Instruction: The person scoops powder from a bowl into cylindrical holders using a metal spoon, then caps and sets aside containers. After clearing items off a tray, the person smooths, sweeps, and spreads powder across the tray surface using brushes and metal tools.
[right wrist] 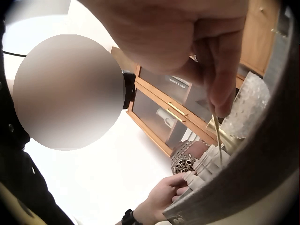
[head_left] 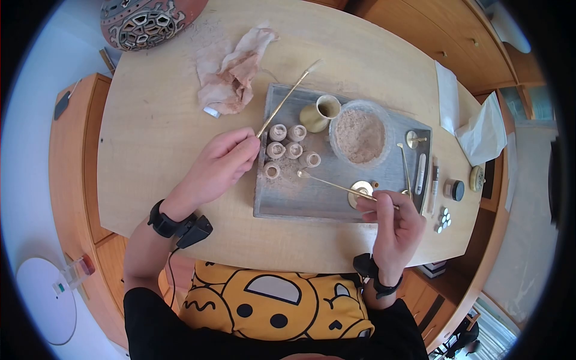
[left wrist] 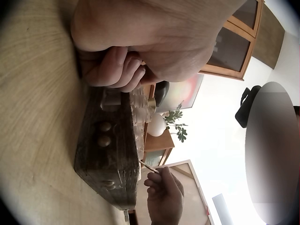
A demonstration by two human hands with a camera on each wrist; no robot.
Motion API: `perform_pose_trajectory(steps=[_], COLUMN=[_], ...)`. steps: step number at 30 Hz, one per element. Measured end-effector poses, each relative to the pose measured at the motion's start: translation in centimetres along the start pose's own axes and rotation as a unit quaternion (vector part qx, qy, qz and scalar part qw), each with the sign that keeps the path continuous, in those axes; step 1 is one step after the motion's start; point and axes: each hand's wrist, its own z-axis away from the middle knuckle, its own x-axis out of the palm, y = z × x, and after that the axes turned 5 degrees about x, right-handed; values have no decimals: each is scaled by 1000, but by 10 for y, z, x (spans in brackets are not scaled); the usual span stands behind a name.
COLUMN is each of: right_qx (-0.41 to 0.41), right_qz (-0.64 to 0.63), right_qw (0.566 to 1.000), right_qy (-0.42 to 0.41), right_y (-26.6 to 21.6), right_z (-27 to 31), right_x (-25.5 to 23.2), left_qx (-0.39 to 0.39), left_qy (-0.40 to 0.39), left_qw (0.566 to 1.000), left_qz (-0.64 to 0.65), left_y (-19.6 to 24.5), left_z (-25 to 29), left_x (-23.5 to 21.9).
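My left hand (head_left: 225, 162) grips the handle of a slim golden brush (head_left: 283, 107), its pale tip pointing up and away. The fingers (left wrist: 122, 70) curl beside the tray's left side in the left wrist view. Thumb and fingers of my right hand (head_left: 396, 225) pinch a thin golden rod-like tool (head_left: 336, 186) with a small flat, spoon-like end. That end hangs over the powder-dusted left part of a grey tray (head_left: 288, 204), just below several small powder-coated jars (head_left: 293, 150). A round gold piece (head_left: 361, 193) lies beneath the rod's middle.
A glass bowl (head_left: 384, 159) of brownish powder and a brass vase (head_left: 313, 117) stand at the tray's back. Thin gold tools (head_left: 406, 168) lie right. A stained cloth (head_left: 231, 75) and an openwork pot (head_left: 147, 24) are beyond; a dark-lidded jar (head_left: 456, 190) sits right.
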Motion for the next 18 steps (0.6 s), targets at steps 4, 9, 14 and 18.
perform_pose_trajectory(steps=[4, 9, 14, 18], right_qx=[6, -6, -22, 16], right_qz=[34, 37, 28, -48], right_qw=[999, 999, 999, 998], right_qy=[3, -12, -16, -41], right_y=[7, 9, 10, 8], right_z=[-2, -5, -8, -9], right_x=[11, 22, 26, 25], left_qx=[1, -6, -10, -2], left_qy=[6, 7, 8, -2], left_qw=[1000, 1000, 1000, 1000], left_qz=[2, -1, -4, -14], left_y=[1, 0, 3, -1], left_z=[0, 0, 0, 0], left_x=[1, 0, 1, -2])
